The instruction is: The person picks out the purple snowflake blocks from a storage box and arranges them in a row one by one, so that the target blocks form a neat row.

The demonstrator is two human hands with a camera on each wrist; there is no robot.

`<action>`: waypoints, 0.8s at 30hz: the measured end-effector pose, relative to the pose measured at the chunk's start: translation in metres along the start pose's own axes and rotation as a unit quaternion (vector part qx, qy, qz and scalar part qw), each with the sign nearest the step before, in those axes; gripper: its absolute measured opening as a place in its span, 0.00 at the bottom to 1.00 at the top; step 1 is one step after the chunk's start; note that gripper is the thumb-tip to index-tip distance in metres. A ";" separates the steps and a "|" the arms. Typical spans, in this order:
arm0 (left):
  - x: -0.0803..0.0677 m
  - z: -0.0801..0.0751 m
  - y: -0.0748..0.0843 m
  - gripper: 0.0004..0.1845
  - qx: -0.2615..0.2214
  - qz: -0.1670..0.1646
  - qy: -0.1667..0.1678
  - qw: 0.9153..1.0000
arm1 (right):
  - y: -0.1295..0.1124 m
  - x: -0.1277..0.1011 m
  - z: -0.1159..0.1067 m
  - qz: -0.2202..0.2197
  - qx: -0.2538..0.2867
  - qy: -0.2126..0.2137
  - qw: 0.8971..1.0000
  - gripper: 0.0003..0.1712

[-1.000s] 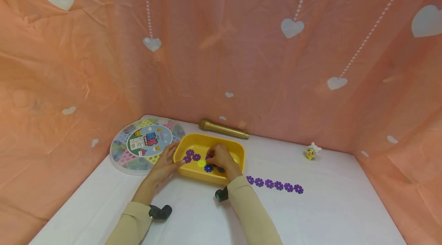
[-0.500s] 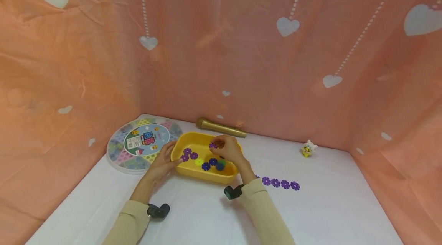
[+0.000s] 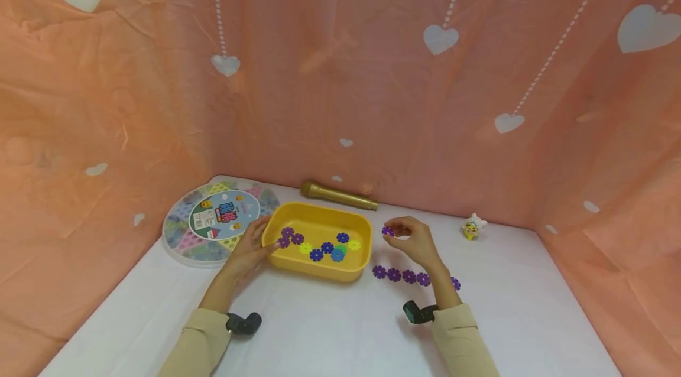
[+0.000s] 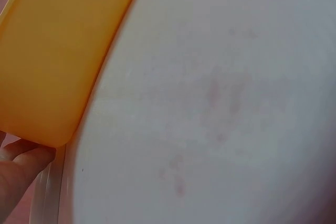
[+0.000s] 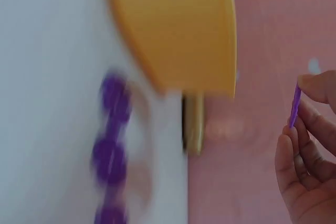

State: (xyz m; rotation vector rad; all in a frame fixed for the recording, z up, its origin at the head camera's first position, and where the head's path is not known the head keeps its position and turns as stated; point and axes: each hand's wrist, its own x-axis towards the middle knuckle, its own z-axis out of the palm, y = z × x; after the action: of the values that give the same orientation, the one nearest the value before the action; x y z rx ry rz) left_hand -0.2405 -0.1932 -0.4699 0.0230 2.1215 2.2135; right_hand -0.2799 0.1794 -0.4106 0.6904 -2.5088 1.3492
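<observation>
A purple snowflake building disc [image 3: 388,231] is pinched between the thumb and fingertips of my right hand [image 3: 417,241], raised just right of the yellow plastic tub [image 3: 319,275]. In the right wrist view the same disc [image 5: 295,106] shows edge-on. My left hand [image 3: 249,253] grips the tub's left end, thumb over the rim; its fingers [image 4: 31,161] touch the tub's corner in the left wrist view. Inside the tub lie several purple, blue, yellow and green discs. A row of purple discs [image 3: 393,275] lies on the table below my right hand, partly hidden by the forearm.
A round, clear-lidded board game box [image 3: 178,229] lies at the back left, beside the tub. Behind the tub is a gold toy microphone [image 3: 340,195]. A small white and yellow figurine [image 3: 472,227] stands at the back right. Pink heart-printed cloth [image 3: 383,99] encloses the table.
My right hand has lifted a purple disc out of the tub and carried it rightward past the rim, uncovering the discs inside. The left hand keeps its hold on the tub.
</observation>
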 end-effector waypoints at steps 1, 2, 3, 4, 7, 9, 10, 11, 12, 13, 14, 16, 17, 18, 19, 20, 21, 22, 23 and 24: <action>0.000 0.000 0.000 0.40 0.000 -0.001 0.001 1.000 | 0.009 -0.005 -0.007 0.002 -0.009 0.005 1.000 0.16; 0.000 0.000 0.000 0.40 -0.001 -0.004 0.003 1.000 | 0.018 -0.009 -0.014 0.005 -0.014 0.008 1.000 0.17; 0.000 0.000 0.001 0.40 -0.001 -0.006 0.005 1.000 | 0.025 -0.014 -0.021 0.012 -0.022 0.011 1.000 0.17; 0.000 0.000 0.001 0.40 -0.004 -0.009 0.007 1.000 | 0.030 -0.019 -0.028 0.016 -0.032 0.015 0.999 0.16; 0.001 0.001 0.002 0.40 -0.008 -0.012 0.008 1.000 | 0.045 -0.035 -0.047 0.030 -0.051 0.026 0.998 0.16; 0.001 0.001 0.003 0.40 -0.012 -0.014 0.007 1.000 | 0.052 -0.046 -0.059 0.049 -0.067 0.026 0.996 0.16; 0.001 0.002 0.003 0.40 -0.014 -0.015 0.007 1.000 | 0.055 -0.051 -0.064 0.057 -0.077 0.024 0.995 0.16; 0.001 0.002 0.003 0.40 -0.015 -0.017 0.007 1.000 | 0.058 -0.056 -0.069 0.067 -0.087 0.021 0.994 0.16; 0.001 0.002 0.003 0.40 -0.016 -0.018 0.007 1.000 | 0.060 -0.061 -0.074 0.081 -0.096 0.014 0.992 0.17; 0.001 0.002 0.003 0.40 -0.017 -0.018 0.006 1.000 | 0.063 -0.065 -0.078 0.091 -0.105 0.010 0.990 0.17; 0.001 0.002 0.003 0.40 -0.019 -0.017 0.005 1.000 | 0.066 -0.070 -0.082 0.099 -0.113 0.008 0.989 0.17; 0.001 0.002 0.002 0.40 -0.021 -0.018 0.005 1.000 | 0.071 -0.079 -0.088 0.114 -0.130 0.004 0.985 0.16; 0.001 0.002 0.002 0.40 -0.022 -0.019 0.004 1.000 | 0.073 -0.083 -0.091 0.121 -0.139 0.001 0.983 0.16; 0.001 0.002 0.002 0.39 -0.021 -0.018 0.004 1.000 | 0.075 -0.088 -0.094 0.128 -0.146 0.001 0.981 0.16; 0.001 0.002 0.002 0.39 -0.020 -0.018 0.004 1.000 | 0.076 -0.091 -0.096 0.132 -0.154 -0.002 0.979 0.16; 0.001 0.002 0.002 0.39 -0.020 -0.019 0.004 1.000 | 0.078 -0.095 -0.098 0.138 -0.158 -0.004 0.978 0.16; 0.001 0.002 0.002 0.39 -0.019 -0.021 0.005 1.000 | 0.079 -0.098 -0.100 0.144 -0.163 -0.006 0.976 0.16; 0.001 0.001 0.002 0.39 -0.019 -0.021 0.005 1.000 | 0.081 -0.101 -0.101 0.151 -0.166 -0.007 0.975 0.16; 0.001 0.001 0.002 0.39 -0.018 -0.022 0.005 1.000 | 0.082 -0.103 -0.103 0.158 -0.169 -0.012 0.973 0.17; 0.001 0.001 0.001 0.39 -0.020 -0.021 0.005 1.000 | 0.083 -0.105 -0.104 0.163 -0.170 -0.015 0.972 0.17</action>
State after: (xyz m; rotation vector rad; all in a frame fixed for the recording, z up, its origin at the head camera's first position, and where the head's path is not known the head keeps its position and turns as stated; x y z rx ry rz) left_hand -0.2415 -0.1919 -0.4686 -0.0352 2.0634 2.2362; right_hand -0.2336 0.3368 -0.4546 0.2369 -2.8692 0.9532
